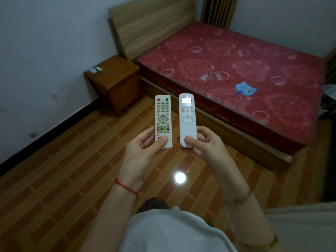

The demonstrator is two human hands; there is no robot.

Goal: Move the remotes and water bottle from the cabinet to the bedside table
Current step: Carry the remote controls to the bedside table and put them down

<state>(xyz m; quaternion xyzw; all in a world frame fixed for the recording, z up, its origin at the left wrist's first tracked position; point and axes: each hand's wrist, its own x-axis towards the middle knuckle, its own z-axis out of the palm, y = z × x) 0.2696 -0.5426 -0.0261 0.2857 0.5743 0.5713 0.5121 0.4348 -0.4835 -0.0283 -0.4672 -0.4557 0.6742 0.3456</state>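
Note:
My left hand grips the lower end of a white TV remote with coloured buttons, held upright in front of me. Beside it, my right hand holds a rounded white air-conditioner remote with a small lit screen at its top. The two remotes stand side by side, a little apart, above the floor. The brown wooden bedside table stands ahead to the left, against the wall and next to the bed. A small white object lies on its top. No water bottle or cabinet is in view.
A bed with a red patterned mattress and a wooden headboard fills the right. A blue hand fan lies on the mattress. Brown brick-pattern floor tiles stretch between me and the bedside table. White wall on the left.

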